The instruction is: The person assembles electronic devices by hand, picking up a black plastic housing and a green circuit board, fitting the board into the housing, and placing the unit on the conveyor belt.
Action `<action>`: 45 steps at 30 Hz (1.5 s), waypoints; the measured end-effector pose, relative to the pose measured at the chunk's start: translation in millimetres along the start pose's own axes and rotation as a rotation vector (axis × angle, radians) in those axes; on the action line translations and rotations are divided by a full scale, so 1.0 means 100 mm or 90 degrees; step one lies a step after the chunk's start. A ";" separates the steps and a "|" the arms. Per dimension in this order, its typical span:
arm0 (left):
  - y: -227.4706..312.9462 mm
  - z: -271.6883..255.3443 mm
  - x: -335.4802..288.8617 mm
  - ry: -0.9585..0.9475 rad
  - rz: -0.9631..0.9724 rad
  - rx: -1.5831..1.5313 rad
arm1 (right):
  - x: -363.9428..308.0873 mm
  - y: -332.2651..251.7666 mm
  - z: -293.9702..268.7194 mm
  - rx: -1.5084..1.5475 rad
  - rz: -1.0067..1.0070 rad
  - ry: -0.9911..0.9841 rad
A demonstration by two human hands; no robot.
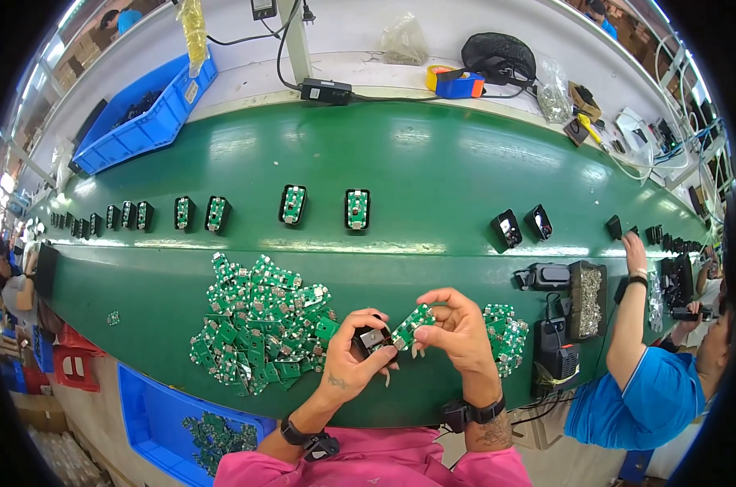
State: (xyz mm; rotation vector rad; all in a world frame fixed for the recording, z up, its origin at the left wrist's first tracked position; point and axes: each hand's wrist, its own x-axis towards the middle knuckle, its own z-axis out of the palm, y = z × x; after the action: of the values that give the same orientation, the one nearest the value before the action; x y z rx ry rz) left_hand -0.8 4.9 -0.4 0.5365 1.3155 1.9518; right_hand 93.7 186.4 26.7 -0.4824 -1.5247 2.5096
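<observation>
My left hand (352, 363) is closed around a small black plastic housing (374, 338), its open side turned up, with metal parts showing inside. Between the thumb and fingers of my right hand (457, 333) is a green circuit board (413, 326), tilted over the housing's right side. Its lower end meets the housing near my left thumb; whether it sits inside, I cannot tell. A big heap of green circuit boards (258, 325) lies left of my hands, and a smaller pile of boards (506, 337) is just beyond my right wrist.
Along the green belt stand black housings with boards (357, 209); two housings (507, 229) at right show no board. A box of small metal parts (587, 300) sits beside a black device (556, 357). A co-worker (644, 390) reaches over at right. A blue crate (141, 114) stands far left.
</observation>
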 end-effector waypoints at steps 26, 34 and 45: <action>-0.06 0.01 0.03 0.054 0.187 0.375 | -0.04 0.14 0.14 0.079 -0.075 0.058; -0.07 -0.03 0.02 0.055 0.151 0.364 | -0.05 0.19 0.17 0.017 -0.048 0.038; -0.06 0.09 0.01 0.048 0.106 0.214 | -0.01 0.32 0.18 -0.159 -0.073 0.109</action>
State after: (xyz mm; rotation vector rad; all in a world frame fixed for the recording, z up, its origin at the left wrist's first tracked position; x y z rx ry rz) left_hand 6.5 12.3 -2.1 0.7606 1.7103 1.9060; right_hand 89.3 155.6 6.4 -0.6080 -1.7509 2.1445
